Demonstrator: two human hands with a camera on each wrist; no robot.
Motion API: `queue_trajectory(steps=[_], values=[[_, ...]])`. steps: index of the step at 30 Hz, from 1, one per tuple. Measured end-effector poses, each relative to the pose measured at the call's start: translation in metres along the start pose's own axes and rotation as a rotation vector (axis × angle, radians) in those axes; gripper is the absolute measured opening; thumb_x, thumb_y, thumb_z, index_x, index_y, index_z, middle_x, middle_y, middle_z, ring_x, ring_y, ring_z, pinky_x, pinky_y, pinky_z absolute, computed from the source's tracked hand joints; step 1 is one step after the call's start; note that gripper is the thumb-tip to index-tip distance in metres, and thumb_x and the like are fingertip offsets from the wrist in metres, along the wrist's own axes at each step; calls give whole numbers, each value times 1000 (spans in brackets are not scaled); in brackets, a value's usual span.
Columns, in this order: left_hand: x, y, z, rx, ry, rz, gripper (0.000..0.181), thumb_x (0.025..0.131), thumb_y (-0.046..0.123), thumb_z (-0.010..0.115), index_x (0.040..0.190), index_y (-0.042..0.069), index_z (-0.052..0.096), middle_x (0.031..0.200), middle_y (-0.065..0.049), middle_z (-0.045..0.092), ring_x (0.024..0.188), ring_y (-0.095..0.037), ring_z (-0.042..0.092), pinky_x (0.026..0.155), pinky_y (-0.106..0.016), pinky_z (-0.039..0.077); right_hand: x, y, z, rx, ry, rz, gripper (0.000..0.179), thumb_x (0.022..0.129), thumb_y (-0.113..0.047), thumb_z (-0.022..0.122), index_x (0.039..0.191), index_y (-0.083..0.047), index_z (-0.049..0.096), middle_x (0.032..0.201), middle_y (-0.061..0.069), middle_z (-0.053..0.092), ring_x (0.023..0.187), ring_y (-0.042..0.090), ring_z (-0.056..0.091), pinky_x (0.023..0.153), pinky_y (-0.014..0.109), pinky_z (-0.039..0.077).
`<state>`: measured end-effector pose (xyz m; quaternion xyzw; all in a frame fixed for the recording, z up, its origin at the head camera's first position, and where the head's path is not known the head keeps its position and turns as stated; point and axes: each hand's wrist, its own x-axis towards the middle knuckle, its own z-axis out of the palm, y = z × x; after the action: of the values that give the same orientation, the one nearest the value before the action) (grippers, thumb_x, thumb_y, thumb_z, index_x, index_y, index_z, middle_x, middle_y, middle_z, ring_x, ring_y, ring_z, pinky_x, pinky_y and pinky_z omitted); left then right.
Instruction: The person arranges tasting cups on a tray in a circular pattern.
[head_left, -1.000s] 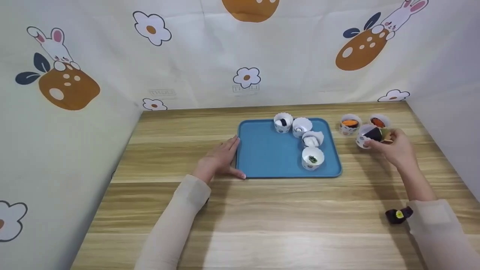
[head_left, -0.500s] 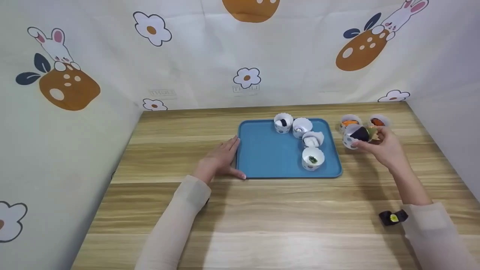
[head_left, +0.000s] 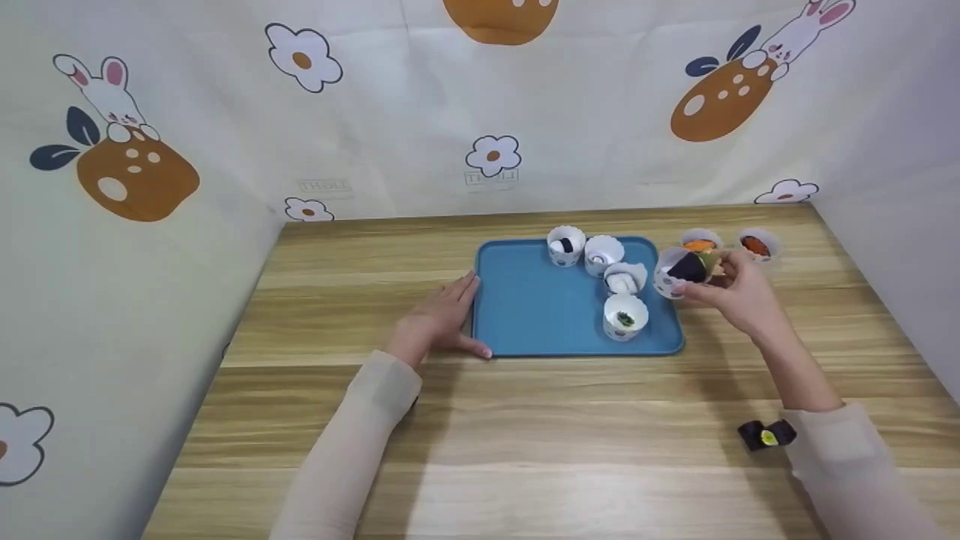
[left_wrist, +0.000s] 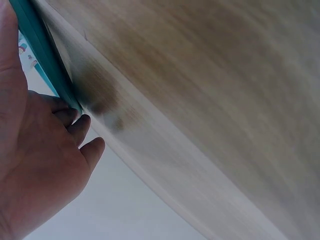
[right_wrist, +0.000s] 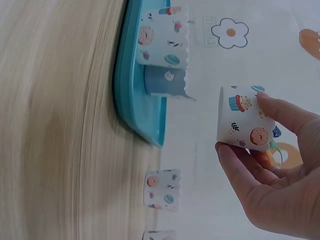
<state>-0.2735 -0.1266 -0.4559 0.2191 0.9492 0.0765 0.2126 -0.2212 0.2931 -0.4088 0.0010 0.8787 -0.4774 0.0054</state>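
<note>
My right hand (head_left: 742,296) grips a white paper baking cup (head_left: 663,276) between thumb and fingers, raised over the right edge of the blue tray (head_left: 540,300). Inside that cup is a toy hand roll (head_left: 686,268), dark with a green end. Cupcake and doughnut prints cover the held cup (right_wrist: 242,117) in the right wrist view. At the tray's left edge rests my left hand (head_left: 441,311), its fingers along the rim and thumb near the front corner. Several paper cups stand on the tray, one with a green piece (head_left: 625,319) inside.
Behind my right hand, one cup (head_left: 701,238) holds an orange-topped piece and another cup (head_left: 757,244) a red-topped one. Dark pieces (head_left: 766,435), one with a yellow centre, appear beside my right sleeve. A patterned cloth wall (head_left: 405,135) borders the wooden table (head_left: 360,300).
My right hand has carried the cup with the hand roll leftward, from beside the other cups to the tray's right edge. The dark pieces shifted left with the sleeve. My left hand stayed still.
</note>
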Motion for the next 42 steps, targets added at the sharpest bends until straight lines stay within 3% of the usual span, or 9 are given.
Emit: queue_trajectory(steps=[7, 15, 22, 31, 36, 42], values=[[0, 1, -1, -12, -9, -7, 131, 72, 70, 74, 161, 9, 0, 170, -8, -5, 158, -28, 4, 128, -46, 12, 3, -8, 14, 52, -25, -49, 69, 89, -20, 76, 139, 8, 38, 131, 27, 56, 92, -10, 57, 76, 9, 53], [-1, 1, -1, -35, -9, -15, 130, 72, 69, 75, 161, 11, 0, 170, -7, -5, 158, -27, 3, 128, -46, 12, 7, -19, 31, 70, -68, -39, 67, 88, -16, 76, 137, 8, 38, 124, 21, 54, 95, -2, 59, 78, 9, 52], [-1, 1, 0, -31, -6, -25, 130, 72, 71, 73, 161, 13, -1, 170, -5, -5, 158, -25, 3, 128, -45, 12, 8, -27, 47, 36, -96, -51, 69, 87, -23, 78, 139, 6, 41, 127, 20, 53, 111, 24, 58, 78, 8, 49], [-1, 1, 1, -44, -8, -29, 130, 72, 71, 74, 161, 13, -2, 170, -5, -6, 158, -25, 3, 128, -45, 13, 11, -32, 71, 75, -107, -122, 65, 84, -15, 81, 134, 4, 45, 112, 14, 57, 93, 7, 60, 77, 13, 51], [1, 0, 1, -37, -10, -9, 131, 72, 70, 74, 161, 11, -1, 170, -6, -5, 158, -27, 4, 128, -46, 13, 13, -33, 81, 95, -118, -138, 65, 82, -12, 82, 134, 1, 45, 97, 7, 58, 82, 4, 60, 72, 17, 51], [1, -2, 0, -40, -13, -9, 131, 72, 70, 75, 161, 11, -1, 170, -7, -5, 158, -27, 4, 128, -46, 13, 16, -34, 89, 114, -136, -160, 61, 82, -10, 81, 131, 2, 47, 104, 11, 61, 90, 9, 62, 78, 16, 51]])
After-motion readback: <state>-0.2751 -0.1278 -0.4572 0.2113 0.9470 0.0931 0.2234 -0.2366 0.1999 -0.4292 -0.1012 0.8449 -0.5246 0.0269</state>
